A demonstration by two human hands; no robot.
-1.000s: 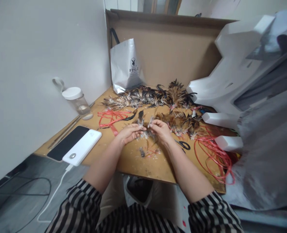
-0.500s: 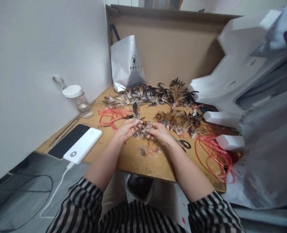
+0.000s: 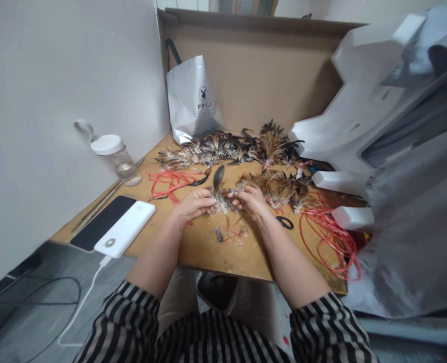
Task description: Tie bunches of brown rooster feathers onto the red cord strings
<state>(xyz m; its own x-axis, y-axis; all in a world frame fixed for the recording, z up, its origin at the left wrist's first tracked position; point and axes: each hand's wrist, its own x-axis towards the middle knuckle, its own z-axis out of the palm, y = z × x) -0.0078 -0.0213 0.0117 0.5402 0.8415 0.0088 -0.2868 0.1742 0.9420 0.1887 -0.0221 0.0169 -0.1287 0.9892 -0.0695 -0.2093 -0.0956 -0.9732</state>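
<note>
My left hand [image 3: 197,205] is closed in a pinch on a feather [image 3: 218,177], which is dark and stands up past the fingertips. Just to its right, my right hand [image 3: 249,200] pinches a small pale feather [image 3: 231,192] between thumb and fingers. A loose clump of grey and white feathers [image 3: 222,205] lies between and below the fingertips; how much of it is held I cannot tell. Nearer me, feather scraps with red bits [image 3: 231,234] lie on the wooden table [image 3: 208,254]. Behind my hands are a long row of brown and black feather bunches [image 3: 215,148] and a shorter brown row [image 3: 283,187].
Red plastic strips lie at left [image 3: 170,182] and right [image 3: 331,237]. Black scissor handles [image 3: 284,222] show beside my right forearm. A power bank [image 3: 127,229], a phone [image 3: 102,222] and a jar [image 3: 113,156] sit left. White foam [image 3: 340,181] borders the right; a silver bag [image 3: 189,101] stands behind.
My hands have drawn slightly apart, the right one rising a little. The dark feather now tilts more to the right. The whole view has shifted slightly.
</note>
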